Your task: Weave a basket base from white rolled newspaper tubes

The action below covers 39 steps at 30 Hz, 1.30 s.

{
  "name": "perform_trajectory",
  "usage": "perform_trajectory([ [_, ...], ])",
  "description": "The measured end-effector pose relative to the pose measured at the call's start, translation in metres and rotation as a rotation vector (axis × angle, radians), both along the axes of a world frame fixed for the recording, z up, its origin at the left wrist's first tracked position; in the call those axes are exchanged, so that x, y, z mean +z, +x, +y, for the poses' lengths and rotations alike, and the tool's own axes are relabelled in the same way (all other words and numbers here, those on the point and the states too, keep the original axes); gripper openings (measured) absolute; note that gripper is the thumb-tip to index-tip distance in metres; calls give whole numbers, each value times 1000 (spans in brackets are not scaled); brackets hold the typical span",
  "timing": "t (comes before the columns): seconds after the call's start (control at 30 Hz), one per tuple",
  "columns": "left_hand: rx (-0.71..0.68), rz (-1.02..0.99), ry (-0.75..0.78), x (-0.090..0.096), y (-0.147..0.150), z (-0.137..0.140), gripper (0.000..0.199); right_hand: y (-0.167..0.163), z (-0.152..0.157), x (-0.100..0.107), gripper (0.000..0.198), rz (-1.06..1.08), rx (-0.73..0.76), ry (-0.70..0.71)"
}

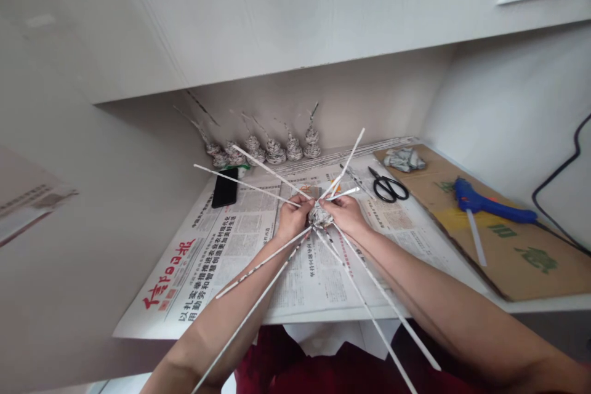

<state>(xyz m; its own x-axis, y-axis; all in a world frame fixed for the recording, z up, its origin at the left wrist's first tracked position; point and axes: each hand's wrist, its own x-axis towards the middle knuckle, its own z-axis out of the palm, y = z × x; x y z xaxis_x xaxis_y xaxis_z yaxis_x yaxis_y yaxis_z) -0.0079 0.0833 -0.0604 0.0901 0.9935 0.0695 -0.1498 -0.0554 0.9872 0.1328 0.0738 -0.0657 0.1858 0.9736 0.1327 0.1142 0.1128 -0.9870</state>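
Between my hands is a small woven newspaper piece (320, 217), a crumpled-looking ball with several long rolled paper strips (364, 303) sticking out all round it. My left hand (295, 218) pinches its left side, thumb and fingers closed near the strip bases. On the opposite side my right hand (345, 213) grips the piece, fingers closed by the upper strips. Some strips point up and away over the table; others run down past my forearms toward my lap. The fingertips partly hide the top of the piece.
Newspaper sheets (249, 246) cover the table. A black phone (225, 188) lies left, and black scissors (390, 188) right. Gourd-shaped woven paper pieces (276, 151) line the back wall. Cardboard (443, 252) on the right bears a blue glue gun (492, 206) and crumpled paper (404, 160).
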Motion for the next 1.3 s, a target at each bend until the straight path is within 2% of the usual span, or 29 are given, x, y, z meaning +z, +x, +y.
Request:
perform_trajectory([
  [0.17, -56, 8, 0, 3, -2, 0, 33, 3, -1, 2, 29, 14, -11, 6],
  [0.37, -173, -52, -138, 19, -7, -6, 50, 7, -2, 6, 26, 3, -30, -1],
  [0.57, -198, -54, -121, 29, -12, -9, 43, 10, -1, 7, 25, -53, -47, 7],
  [0.7, -280, -71, -183, 34, -19, -6, 46, 14, 0, 9, 22, -44, -28, -2],
  [0.8, -280, -63, -232, 32, -24, -2, 47, 16, 0, 12, 21, -46, 37, -3],
  [0.93, -245, -21, -317, 28, -24, 3, 41, 16, -4, 14, 21, -138, 97, 70],
  [1.17, -233, 50, -145, 23, -17, -2, 47, 10, -10, 17, 14, -333, 120, 106],
  [1.3, -180, 46, -85, 23, -15, -3, 50, 8, -11, 19, 15, -236, 143, 90],
])
